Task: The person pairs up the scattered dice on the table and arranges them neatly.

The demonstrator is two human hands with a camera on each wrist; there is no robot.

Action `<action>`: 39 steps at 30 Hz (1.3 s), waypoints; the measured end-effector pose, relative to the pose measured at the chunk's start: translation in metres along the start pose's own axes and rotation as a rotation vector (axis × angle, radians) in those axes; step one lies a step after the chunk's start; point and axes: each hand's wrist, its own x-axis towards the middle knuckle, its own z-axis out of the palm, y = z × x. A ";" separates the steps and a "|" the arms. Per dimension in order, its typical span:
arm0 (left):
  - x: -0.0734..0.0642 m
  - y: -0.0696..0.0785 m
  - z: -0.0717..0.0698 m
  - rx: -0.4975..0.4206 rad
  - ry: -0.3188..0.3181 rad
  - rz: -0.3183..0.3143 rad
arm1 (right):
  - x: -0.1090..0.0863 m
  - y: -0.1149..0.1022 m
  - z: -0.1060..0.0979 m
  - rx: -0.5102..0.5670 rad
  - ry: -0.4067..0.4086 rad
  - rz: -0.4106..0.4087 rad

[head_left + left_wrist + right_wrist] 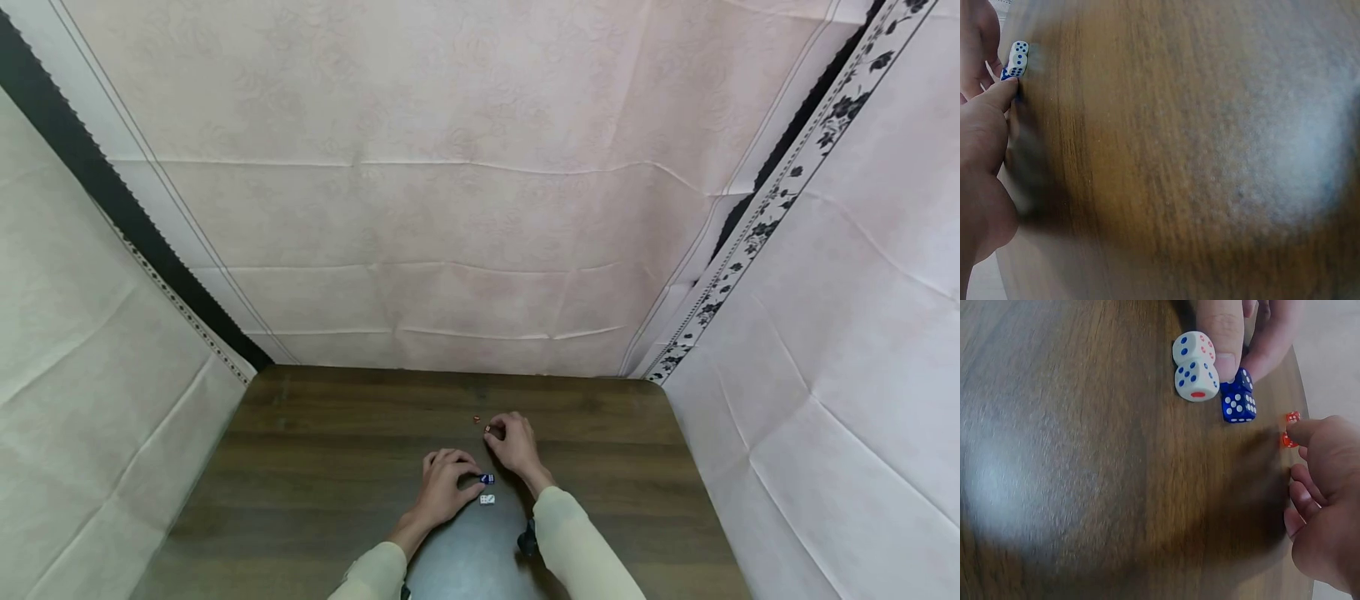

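Thumb and forefinger of my left hand (447, 487) pinch at the blue dice (1239, 403), two of them side by side on the table. Beside these stand two white dice (1197, 381) touching each other, with blue and red pips. My right hand (516, 442) is farther out on the table and pinches a small red die (487, 429) between thumb and forefinger. Another red die (476, 419) lies just past those fingertips. In the right wrist view, a finger of the right hand (1332, 487) partly covers the red dice. The left wrist view shows the blue dice mostly hidden by the left hand (985, 125).
The brown wood-grain table (322, 458) has rounded far corners. Pale cloth (450, 250) hangs behind it and along both sides. A bright patch of glare (472, 550) lies on the table between the forearms.
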 end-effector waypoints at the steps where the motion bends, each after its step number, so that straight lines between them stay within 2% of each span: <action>1: 0.000 0.000 0.000 -0.002 -0.007 -0.007 | 0.000 -0.001 0.000 -0.003 0.010 0.004; 9: 0.002 0.001 -0.001 -0.016 -0.051 -0.050 | 0.006 -0.003 0.006 -0.030 0.014 0.078; 30: 0.002 0.003 -0.001 -0.022 -0.048 -0.062 | 0.009 0.003 0.017 -0.063 0.059 0.087; 39: 0.001 0.002 -0.001 -0.022 -0.030 -0.041 | 0.006 -0.003 0.010 -0.055 0.034 0.079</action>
